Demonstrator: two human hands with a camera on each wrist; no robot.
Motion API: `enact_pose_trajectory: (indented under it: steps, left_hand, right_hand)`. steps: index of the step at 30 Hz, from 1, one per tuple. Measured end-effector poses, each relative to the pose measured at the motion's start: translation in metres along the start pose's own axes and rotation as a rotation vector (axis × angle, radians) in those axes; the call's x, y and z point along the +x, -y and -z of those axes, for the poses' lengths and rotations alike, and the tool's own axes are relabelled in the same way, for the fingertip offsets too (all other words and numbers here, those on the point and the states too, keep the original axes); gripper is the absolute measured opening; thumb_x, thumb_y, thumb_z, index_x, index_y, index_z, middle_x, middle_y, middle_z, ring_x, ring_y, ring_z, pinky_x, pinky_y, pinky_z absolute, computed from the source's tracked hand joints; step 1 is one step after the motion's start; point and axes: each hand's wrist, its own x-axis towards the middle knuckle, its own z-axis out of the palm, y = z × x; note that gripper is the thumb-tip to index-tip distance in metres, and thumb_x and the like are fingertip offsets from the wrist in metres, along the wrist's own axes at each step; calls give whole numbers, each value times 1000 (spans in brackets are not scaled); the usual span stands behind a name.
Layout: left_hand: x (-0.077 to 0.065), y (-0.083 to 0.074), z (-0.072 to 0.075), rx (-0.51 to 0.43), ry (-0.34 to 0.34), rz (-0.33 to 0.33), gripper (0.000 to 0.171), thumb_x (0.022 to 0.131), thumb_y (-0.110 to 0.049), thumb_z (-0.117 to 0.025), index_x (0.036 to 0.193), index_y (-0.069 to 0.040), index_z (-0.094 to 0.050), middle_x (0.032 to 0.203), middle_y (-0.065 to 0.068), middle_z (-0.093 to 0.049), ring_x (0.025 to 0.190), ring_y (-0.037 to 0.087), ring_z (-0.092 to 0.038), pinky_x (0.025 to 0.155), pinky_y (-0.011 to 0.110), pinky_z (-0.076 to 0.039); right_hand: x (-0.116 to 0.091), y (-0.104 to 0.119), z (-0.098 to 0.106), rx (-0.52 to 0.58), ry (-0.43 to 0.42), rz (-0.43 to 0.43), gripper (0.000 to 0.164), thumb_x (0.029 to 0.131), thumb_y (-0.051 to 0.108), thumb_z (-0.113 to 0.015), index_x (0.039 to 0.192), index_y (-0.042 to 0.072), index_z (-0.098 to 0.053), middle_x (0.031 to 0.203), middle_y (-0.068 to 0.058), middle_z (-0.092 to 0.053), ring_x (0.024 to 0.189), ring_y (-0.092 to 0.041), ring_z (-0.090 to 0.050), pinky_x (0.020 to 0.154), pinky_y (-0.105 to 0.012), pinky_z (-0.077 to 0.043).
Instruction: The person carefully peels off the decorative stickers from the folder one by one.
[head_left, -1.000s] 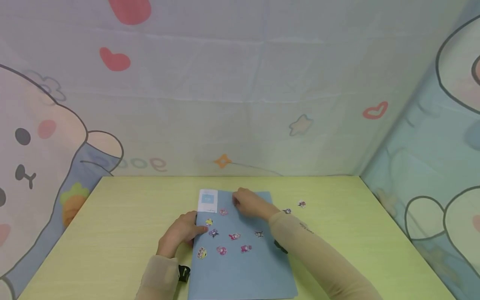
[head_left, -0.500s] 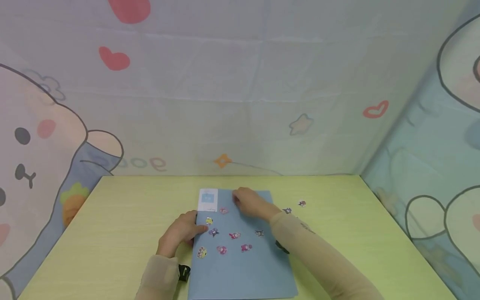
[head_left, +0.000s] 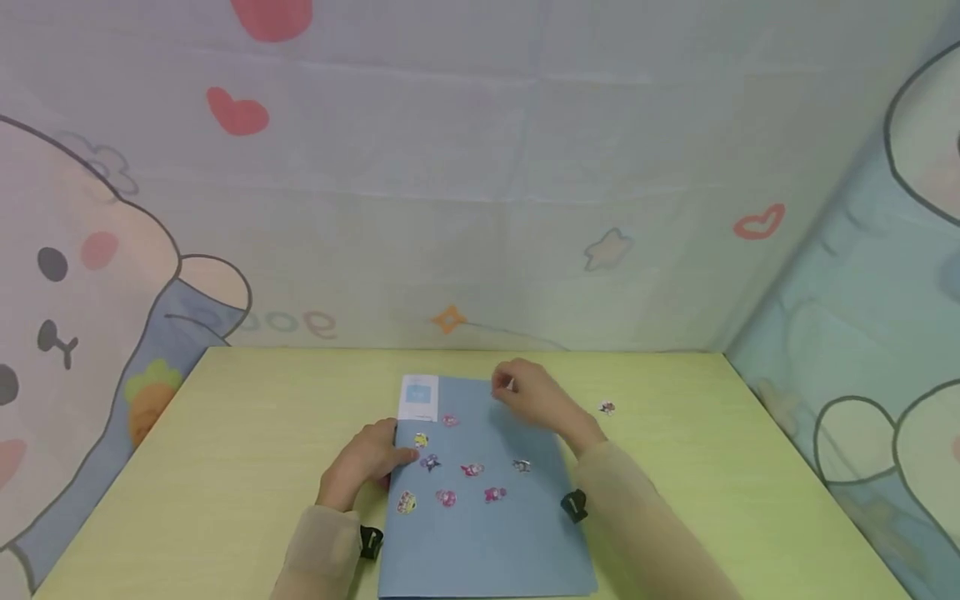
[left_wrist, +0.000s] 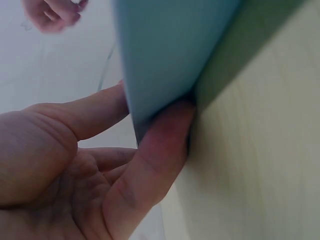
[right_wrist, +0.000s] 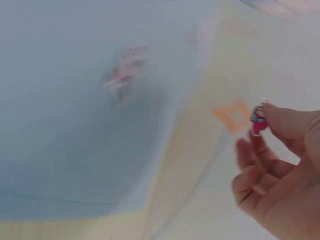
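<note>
A blue folder (head_left: 487, 550) dotted with several small cartoon stickers lies on the table, a white label (head_left: 417, 397) at its top left corner. My left hand (head_left: 367, 457) grips the folder's left edge, thumb on the cover. In the left wrist view, fingers (left_wrist: 155, 155) reach under that edge. Above the folder's upper right part, my right hand (head_left: 536, 396) pinches a small red and blue cartoon sticker (right_wrist: 259, 119) between thumb and finger, seen in the right wrist view. That sticker is too small to make out in the head view.
One loose sticker (head_left: 607, 407) lies on the pale yellow table (head_left: 675, 467) right of the folder. Behind the table hangs a cloth (head_left: 450, 167) printed with cartoons. Each wrist wears a black device (head_left: 574, 505).
My right hand has moved up and right from the folder's upper part. A sticker seen earlier beside its wrist is out of sight. My left hand keeps its hold.
</note>
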Motion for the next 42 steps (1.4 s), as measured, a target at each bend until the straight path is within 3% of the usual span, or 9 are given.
enact_pose_trajectory:
  steps: [7, 14, 18, 23, 34, 42]
  left_hand:
    - [6, -2, 3, 16, -5, -11, 32, 92, -12, -68, 114, 7, -54, 80, 12, -63, 57, 23, -65, 59, 36, -54]
    - [8, 1, 5, 6, 8, 9, 33, 93, -13, -67, 115, 7, -53, 82, 12, -63, 59, 23, -65, 60, 36, -54]
    - [6, 4, 6, -6, 6, 13, 33, 92, -12, -68, 114, 7, -53, 82, 12, -63, 60, 23, -65, 61, 35, -54]
    - [0, 7, 9, 1, 3, 23, 32, 92, -13, -68, 114, 6, -53, 81, 11, -63, 59, 23, -66, 63, 36, -53]
    - [2, 4, 7, -1, 13, 20, 30, 93, -12, -68, 114, 4, -54, 83, 11, -63, 61, 22, -65, 61, 35, -53]
    - [3, 4, 0, 14, 19, 24, 32, 93, -13, -67, 115, 6, -53, 82, 11, -62, 59, 22, -64, 61, 35, -53]
  right_hand:
    - [-38, -28, 33, 106, -116, -154, 5, 96, 15, -62, 97, 10, -62, 92, -5, -61, 82, -23, -56, 67, -36, -48]
    - [-71, -60, 32, 212, -180, -354, 12, 97, 16, -60, 102, 5, -63, 93, -13, -63, 77, -27, -59, 61, -34, -48]
    - [-85, -74, 36, 207, -214, -423, 13, 97, 14, -60, 103, 3, -63, 94, -17, -62, 73, -28, -58, 59, -34, -46]
    - [-94, -84, 40, 233, -199, -510, 16, 97, 15, -60, 106, 2, -64, 98, -19, -62, 74, -28, -56, 60, -34, -44]
    - [-104, -113, 41, 200, -137, -591, 16, 95, 12, -62, 105, 0, -67, 94, -14, -60, 72, -23, -54, 61, -33, -44]
    - [-106, -125, 33, 128, -106, -611, 11, 94, 10, -64, 98, 2, -70, 95, -13, -64, 85, -29, -53, 76, -42, -43]
